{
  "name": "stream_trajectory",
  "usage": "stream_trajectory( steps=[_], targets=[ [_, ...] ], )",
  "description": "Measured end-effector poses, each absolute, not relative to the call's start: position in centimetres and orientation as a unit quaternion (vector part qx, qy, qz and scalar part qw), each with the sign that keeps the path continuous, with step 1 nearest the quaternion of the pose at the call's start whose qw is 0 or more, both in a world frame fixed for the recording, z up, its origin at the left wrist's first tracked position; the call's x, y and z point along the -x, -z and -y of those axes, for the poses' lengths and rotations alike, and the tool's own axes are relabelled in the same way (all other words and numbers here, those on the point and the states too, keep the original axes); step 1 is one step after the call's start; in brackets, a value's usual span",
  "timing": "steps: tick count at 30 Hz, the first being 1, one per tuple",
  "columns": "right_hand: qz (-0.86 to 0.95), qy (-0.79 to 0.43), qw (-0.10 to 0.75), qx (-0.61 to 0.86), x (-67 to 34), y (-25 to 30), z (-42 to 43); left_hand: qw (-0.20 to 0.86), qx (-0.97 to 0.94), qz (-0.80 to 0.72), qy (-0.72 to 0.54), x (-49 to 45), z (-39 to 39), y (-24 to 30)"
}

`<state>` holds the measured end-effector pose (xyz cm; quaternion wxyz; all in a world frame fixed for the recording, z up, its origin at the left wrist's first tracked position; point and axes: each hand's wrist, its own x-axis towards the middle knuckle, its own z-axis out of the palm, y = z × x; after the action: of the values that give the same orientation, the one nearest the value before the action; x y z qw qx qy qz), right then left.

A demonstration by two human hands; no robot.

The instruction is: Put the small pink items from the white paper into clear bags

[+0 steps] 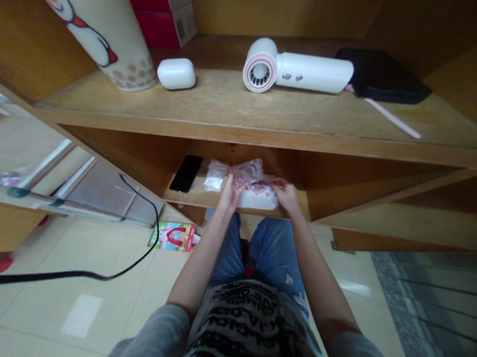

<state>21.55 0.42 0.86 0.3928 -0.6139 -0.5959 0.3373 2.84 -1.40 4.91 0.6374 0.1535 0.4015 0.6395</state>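
Two hands worked at a lower wooden shelf (188, 199): we saw the left hand (231, 193) closed on a clear plastic bag (242, 172), and the right hand (286, 196) at the edge of a white packet (258, 197) flecked pink, its grip hidden from us. We could not make out what the packet held. A black smartphone (186, 173) lay at their ten o'clock

Shelf board (265, 140) above, smartphone (186, 173) near left hand (230, 193)
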Motion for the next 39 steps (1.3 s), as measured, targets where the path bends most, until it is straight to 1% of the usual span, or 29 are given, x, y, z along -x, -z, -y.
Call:
stream_trajectory(
  steps=[3, 6, 10, 12, 15, 18, 25, 30, 36, 39],
  targets=[
    [0.587, -0.299, 0.393, 0.642, -21.5, -0.9, -0.6, 0.622, -0.177, -0.405, -0.647, -2.7, 1.7, -5.0],
    [0.612, -0.327, 0.366, 0.620, -21.2, -0.9, -0.8, 0.606, -0.203, -0.414, -0.648, -2.7, 2.0, -5.2],
    [0.612, -0.354, 0.401, 0.583, -20.9, -0.6, -0.8, 0.583, -0.233, -0.439, -0.643, -2.6, 2.1, -5.6],
    [0.604, -0.332, 0.407, 0.599, -20.9, -0.4, -0.9, 0.571, -0.239, -0.446, -0.647, -2.6, 2.1, -5.7],
    [0.617, -0.306, 0.388, 0.612, -21.0, -0.3, -0.9, 0.558, -0.246, -0.453, -0.651, -2.5, 2.2, -5.8],
    [0.631, -0.328, 0.387, 0.587, -21.0, -0.5, -1.0, 0.554, -0.249, -0.459, -0.648, -2.5, 2.3, -5.9],
    [0.528, -0.434, 0.459, 0.568, -20.1, -1.9, -0.3, 0.558, -0.256, -0.450, -0.649, -2.8, 2.4, -6.0],
    [0.527, -0.455, 0.465, 0.546, -19.1, -3.7, 1.3, 0.560, -0.268, -0.469, -0.628, -3.0, 2.3, -5.9],
    [0.550, -0.484, 0.464, 0.499, -18.8, -5.6, 1.9, 0.529, -0.293, -0.509, -0.612, -2.7, 1.8, -5.4],
    [0.542, -0.485, 0.469, 0.501, -18.7, -6.2, 2.2, 0.457, -0.346, -0.520, -0.633, -2.6, 1.9, -5.3]
  ],
)
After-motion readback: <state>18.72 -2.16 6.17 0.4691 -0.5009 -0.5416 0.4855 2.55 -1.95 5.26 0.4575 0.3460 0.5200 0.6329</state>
